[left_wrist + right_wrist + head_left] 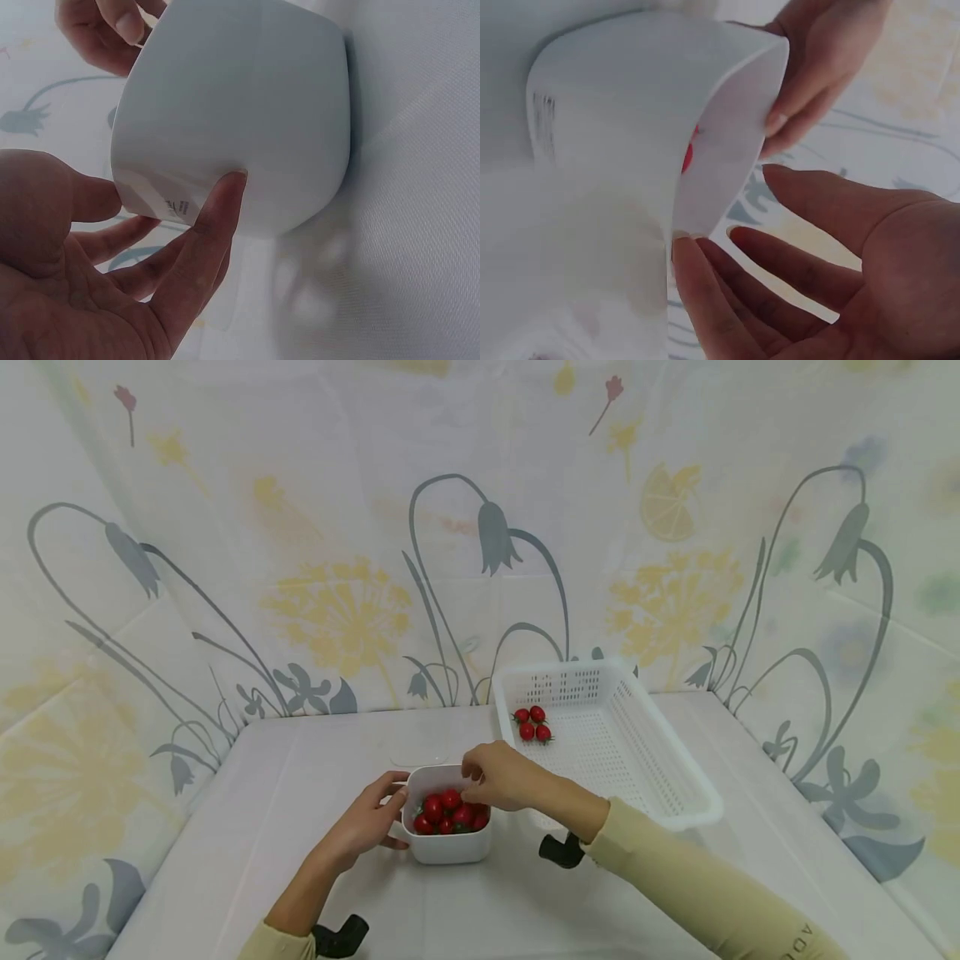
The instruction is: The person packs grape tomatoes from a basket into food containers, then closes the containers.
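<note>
A small white container (pixel 450 852) stands upright on the table and holds several red cherry tomatoes (pixel 432 810). My left hand (pixel 367 822) holds its left side, thumb at the rim and fingers spread along the outer wall (pixel 240 97). Over the right rim is my right hand (pixel 506 777), its fingertips at the container's edge. In the right wrist view, that hand (pixel 802 277) has its thumb apart from its fingers and nothing visible between them. The container's wall hides most of the tomatoes from the right wrist view.
A white perforated basket (pixel 667 739) sits behind and to the right, with several cherry tomatoes (pixel 527 731) at its left side. Behind the container lies a faint clear outline (pixel 418 758) on the white tabletop (pixel 300 760). Flower-printed cloth (pixel 480 610) encloses the back and sides.
</note>
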Motion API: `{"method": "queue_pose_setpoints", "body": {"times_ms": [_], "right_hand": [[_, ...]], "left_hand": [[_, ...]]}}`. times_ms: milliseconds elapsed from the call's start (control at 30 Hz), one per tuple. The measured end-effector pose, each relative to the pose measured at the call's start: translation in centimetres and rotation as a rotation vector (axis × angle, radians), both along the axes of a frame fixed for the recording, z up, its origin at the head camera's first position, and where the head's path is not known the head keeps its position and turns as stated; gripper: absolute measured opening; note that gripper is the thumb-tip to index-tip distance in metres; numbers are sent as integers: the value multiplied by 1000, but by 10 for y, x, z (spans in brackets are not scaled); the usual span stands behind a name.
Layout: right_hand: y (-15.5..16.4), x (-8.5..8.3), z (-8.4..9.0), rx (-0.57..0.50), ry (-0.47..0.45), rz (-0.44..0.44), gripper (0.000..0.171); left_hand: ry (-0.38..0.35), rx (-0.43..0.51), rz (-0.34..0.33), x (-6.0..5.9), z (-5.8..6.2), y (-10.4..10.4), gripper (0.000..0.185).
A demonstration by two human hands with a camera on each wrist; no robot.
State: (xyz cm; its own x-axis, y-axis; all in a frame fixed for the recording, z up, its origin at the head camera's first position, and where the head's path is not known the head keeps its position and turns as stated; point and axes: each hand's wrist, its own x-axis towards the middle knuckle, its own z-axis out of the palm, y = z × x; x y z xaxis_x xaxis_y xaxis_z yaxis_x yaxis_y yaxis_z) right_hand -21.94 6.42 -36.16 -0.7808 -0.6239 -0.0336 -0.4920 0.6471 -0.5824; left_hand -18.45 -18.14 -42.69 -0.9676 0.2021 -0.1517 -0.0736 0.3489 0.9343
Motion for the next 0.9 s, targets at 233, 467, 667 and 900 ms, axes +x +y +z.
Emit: {"method": "queue_pose_setpoints", "body": {"times_ms": [233,467,667,900], "right_hand": [[25,-10,14,0,5,-4,25],[48,-19,26,-10,59,-12,21],[69,-35,23,-5,91,-53,24],[88,-61,13,-1,83,-113,19]], "left_hand": [[7,-10,-5,0,0,0,37],[8,-3,1,0,-1,0,37],[14,-8,4,-2,-3,0,38],[14,-4,-5,-2,-2,0,38]]}}
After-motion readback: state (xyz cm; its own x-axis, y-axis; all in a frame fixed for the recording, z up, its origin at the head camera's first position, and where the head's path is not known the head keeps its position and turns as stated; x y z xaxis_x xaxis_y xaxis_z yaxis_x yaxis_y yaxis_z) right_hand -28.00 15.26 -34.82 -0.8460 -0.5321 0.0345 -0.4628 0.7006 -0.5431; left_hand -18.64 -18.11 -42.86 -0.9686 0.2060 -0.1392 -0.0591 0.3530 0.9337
